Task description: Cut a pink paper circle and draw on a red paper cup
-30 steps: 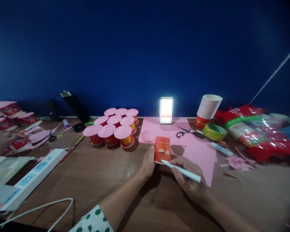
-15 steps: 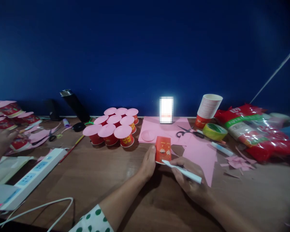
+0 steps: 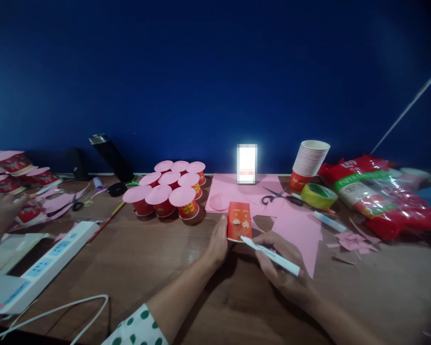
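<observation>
My left hand [image 3: 218, 242] is closed around the side of a red paper cup [image 3: 239, 218] with gold print. The cup is upside down, its white rim at the bottom. Between the fingers of my right hand [image 3: 280, 258] is a slim white pen [image 3: 273, 256], whose tip meets the cup's lower edge near the rim. Behind the cup lie pink paper sheets [image 3: 242, 191], with a cut pink disc [image 3: 219, 201] and black-handled scissors [image 3: 275, 196] on them. To the left stand several red cups topped with pink discs [image 3: 159, 194].
At right are a stack of paper cups [image 3: 311, 160], a tape roll [image 3: 319, 195], another tube [image 3: 329, 221], paper scraps [image 3: 355, 241] and a red plastic bag [image 3: 366, 191]. A bright phone [image 3: 247, 164] stands behind. At left are a power strip [image 3: 50, 263] and another person's hand [image 3: 0, 215].
My left hand has shifted the cup slightly left and turned it a little, so its printed figures sit differently. The pen's tip stays at the cup's lower edge.
</observation>
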{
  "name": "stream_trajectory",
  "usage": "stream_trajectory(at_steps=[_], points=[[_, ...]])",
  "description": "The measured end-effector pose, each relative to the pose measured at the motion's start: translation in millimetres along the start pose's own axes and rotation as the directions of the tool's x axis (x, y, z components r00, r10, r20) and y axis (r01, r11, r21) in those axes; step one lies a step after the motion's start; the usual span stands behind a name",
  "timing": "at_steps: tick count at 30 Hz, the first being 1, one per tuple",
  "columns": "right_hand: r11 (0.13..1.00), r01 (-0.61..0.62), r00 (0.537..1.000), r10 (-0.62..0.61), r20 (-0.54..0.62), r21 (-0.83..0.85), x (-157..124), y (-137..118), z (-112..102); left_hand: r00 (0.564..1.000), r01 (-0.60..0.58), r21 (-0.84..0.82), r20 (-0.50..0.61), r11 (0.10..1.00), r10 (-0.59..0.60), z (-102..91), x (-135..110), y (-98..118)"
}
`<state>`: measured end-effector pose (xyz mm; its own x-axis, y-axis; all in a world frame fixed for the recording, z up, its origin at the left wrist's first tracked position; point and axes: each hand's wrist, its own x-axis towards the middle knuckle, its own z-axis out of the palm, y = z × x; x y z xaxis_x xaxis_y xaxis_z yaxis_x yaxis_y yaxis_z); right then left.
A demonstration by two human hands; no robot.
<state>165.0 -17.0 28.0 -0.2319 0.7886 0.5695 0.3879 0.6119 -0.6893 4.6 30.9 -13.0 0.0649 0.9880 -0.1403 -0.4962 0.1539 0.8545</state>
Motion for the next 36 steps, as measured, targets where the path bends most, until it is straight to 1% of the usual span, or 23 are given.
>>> stream_trajectory(at_steps=[3,7,12,16,24,30,36], points=[[0.999,-0.042,0.999,0.042,0.005,0.020,0.0,0.0,-2.0,0.999,0.045,-0.089,-0.025,0.995,-0.047,4.1,-1.2,4.6],[0.995,-0.091,0.996,0.091,0.001,0.047,0.0,0.5,-3.7,0.997,0.073,-0.140,0.005,0.988,-0.073,7.5,-2.3,9.1],[0.996,-0.055,0.998,0.053,0.031,0.072,-1.3,3.1,-2.6,0.994,0.101,-0.160,-0.017,0.982,-0.105,10.5,-4.3,13.5],[0.997,-0.055,0.998,0.054,0.013,0.058,-0.8,2.7,-2.8,0.992,0.120,-0.163,-0.005,0.979,-0.122,13.1,-5.7,16.6],[0.995,-0.082,0.996,0.081,0.024,0.057,-0.2,-0.5,-4.2,0.994,0.110,-0.157,0.012,0.981,-0.109,11.0,-4.4,14.3],[0.993,-0.104,0.994,0.105,-0.019,0.059,0.7,-2.1,-3.6,0.997,0.074,-0.143,0.017,0.987,-0.072,9.4,-4.2,11.3],[0.996,-0.082,0.995,0.084,-0.058,0.030,3.9,-7.4,-2.5,0.999,0.037,-0.102,0.010,0.994,-0.036,5.5,-2.5,6.3]])
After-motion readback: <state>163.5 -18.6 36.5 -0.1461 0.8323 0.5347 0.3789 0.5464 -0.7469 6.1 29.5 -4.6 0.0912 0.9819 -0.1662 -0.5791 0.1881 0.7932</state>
